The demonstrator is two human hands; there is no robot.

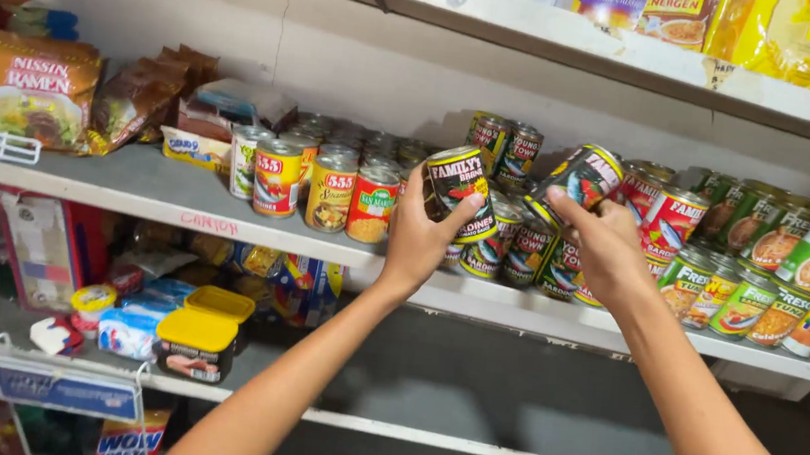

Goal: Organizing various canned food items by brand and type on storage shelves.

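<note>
Left hand (421,234) has a closed grip around a black can (461,192), tilted, lifted just above the shelf (142,184). Right hand (604,245) pinches a second can (583,176) by its lower end (also tilted). Rows of cans (522,249) sit right behind both, green ones (775,293) off right.

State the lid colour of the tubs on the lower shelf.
Yellow lids, clearest in the head view.

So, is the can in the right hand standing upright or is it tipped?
Tipped. The right hand holds the black-labelled can in the air at a slant, its top rim pointing up and right, above the upright cans on the shelf.
</note>
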